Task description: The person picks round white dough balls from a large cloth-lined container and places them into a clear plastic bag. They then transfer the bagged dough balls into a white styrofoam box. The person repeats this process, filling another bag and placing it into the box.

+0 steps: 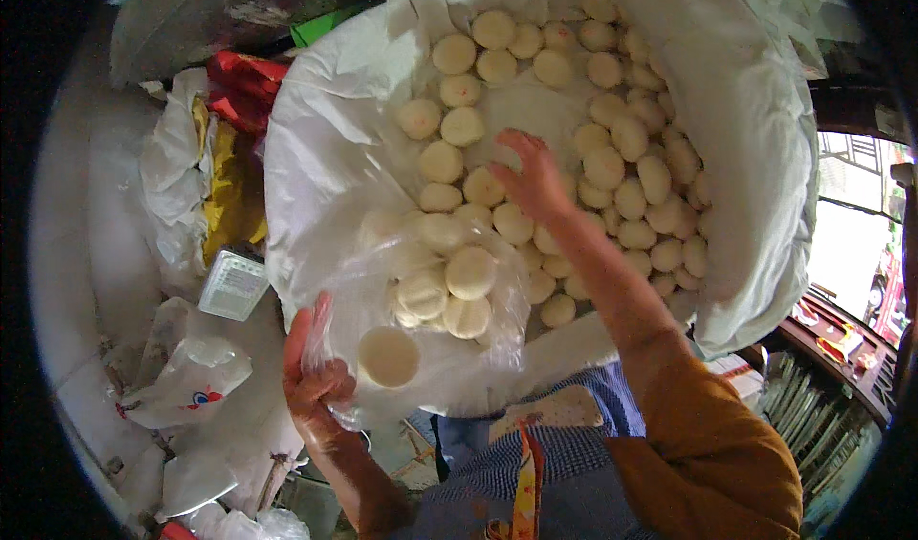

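Observation:
My left hand (315, 375) grips the edge of a clear plastic bag (508, 325) at the near left. Several round pale buns (470, 272) lie in the bag, and one flat round bun (389, 356) sits apart from them, closer to my left hand. Over the cloth-lined basket my right hand (529, 167) is stretched out with fingers apart and nothing in them. Loose round buns (441, 162) lie to its left, and more are heaped on its right. White cloth (323, 131) lines the basket and hangs over its rim.
Left of the basket are a digital scale or similar boxy device (233, 284), a red bag (247, 88), yellow packaging (224, 181) and crumpled plastic bags (190, 368). A dark wooden ledge (846, 346) stands at the right, by a bright opening. My apron (473, 490) is close to the basket's near edge.

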`<state>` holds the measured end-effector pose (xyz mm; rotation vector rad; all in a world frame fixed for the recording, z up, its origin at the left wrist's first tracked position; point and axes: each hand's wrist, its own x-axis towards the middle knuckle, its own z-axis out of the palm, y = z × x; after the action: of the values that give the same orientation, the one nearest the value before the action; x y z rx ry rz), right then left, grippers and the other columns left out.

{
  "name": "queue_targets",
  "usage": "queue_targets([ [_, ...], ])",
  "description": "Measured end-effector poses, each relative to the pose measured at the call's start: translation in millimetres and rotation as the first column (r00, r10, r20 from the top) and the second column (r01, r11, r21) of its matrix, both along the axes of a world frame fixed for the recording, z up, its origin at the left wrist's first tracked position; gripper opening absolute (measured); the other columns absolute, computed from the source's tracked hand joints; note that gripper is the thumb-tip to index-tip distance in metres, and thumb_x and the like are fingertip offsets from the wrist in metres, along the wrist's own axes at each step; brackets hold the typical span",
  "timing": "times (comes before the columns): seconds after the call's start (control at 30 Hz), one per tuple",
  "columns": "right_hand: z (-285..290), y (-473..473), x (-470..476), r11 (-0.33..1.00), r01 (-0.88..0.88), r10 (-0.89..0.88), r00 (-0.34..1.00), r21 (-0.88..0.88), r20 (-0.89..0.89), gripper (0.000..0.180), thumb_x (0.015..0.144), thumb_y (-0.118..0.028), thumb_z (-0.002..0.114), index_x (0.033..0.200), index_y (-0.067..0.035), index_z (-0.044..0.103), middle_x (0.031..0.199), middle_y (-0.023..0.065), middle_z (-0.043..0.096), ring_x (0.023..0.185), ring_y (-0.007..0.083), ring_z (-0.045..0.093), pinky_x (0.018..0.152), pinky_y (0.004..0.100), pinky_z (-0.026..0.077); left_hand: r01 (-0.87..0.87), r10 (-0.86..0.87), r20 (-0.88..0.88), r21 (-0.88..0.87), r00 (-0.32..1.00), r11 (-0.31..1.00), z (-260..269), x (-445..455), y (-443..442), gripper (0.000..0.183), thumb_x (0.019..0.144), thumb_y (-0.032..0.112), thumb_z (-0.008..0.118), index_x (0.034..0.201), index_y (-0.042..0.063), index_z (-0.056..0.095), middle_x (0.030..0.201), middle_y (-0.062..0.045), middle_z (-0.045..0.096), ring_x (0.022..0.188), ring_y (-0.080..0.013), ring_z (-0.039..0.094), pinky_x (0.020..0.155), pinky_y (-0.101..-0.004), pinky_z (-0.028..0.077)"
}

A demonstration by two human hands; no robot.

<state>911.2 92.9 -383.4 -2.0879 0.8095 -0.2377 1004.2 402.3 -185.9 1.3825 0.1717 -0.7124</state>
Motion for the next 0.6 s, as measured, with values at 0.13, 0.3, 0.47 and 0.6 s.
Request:
queue_targets([
  [0.13, -57, -38, 93, 0.944, -0.267, 0.184, 0.912, -0.192, -0.366, 0.073, 0.077, -0.030, 0.073, 0.140, -0.015, 0.039, 0.147, 0.0150, 0.033, 0.127, 0.0400, 0.041, 0.096, 0.0556, 0.044, 0.081, -0.131, 0.157, 0.290, 0.979, 0.953, -22, 1, 24, 0.052, 0.069, -0.001, 0.056, 0.120, 0.003, 0.062, 0.125, -0.025, 0.059, 0.045, -0.0005, 0.034, 0.042, -0.0173, 0.027],
  [0.3, -75, -6, 163, 0.985, -0.067, -0.048, 0.785, -0.162, -0.617, 0.083, 0.071, -0.037, 0.078, 0.141, -0.022, 0.036, 0.155, 0.0122, 0.010, 0.137, 0.0450, 0.023, 0.092, 0.0686, 0.041, 0.179, -0.423, 0.286, 0.608, 0.860, 0.774, -25, -4, 23, 0.024, 0.077, -0.006, 0.051, 0.089, -0.002, 0.072, 0.109, -0.015, 0.068, 0.057, -0.0059, 0.048, 0.051, -0.0215, 0.039],
  [0.47, -105, 0, 156, 0.971, -0.092, -0.030, 0.869, -0.220, -0.494, 0.079, 0.064, -0.034, 0.083, 0.133, -0.022, 0.045, 0.154, 0.0147, 0.014, 0.138, 0.0441, 0.021, 0.095, 0.0653, 0.041, 0.089, -0.459, 0.366, 0.696, 0.810, 0.712, -26, -14, 9, 0.038, 0.078, -0.009, 0.046, 0.106, 0.000, 0.069, 0.121, -0.015, 0.063, 0.071, -0.0092, 0.055, 0.064, -0.0223, 0.045],
  [0.6, -147, -35, 120, 0.934, -0.073, 0.013, 0.985, -0.349, -0.170, 0.073, 0.064, -0.018, 0.083, 0.130, -0.017, 0.049, 0.150, 0.0140, 0.023, 0.133, 0.0387, 0.032, 0.100, 0.0461, 0.044, 0.081, -0.261, 0.244, 0.567, 0.934, 0.819, -16, -14, -15, 0.051, 0.077, -0.007, 0.044, 0.125, 0.001, 0.060, 0.129, -0.014, 0.059, 0.070, -0.0072, 0.053, 0.062, -0.0217, 0.044],
])
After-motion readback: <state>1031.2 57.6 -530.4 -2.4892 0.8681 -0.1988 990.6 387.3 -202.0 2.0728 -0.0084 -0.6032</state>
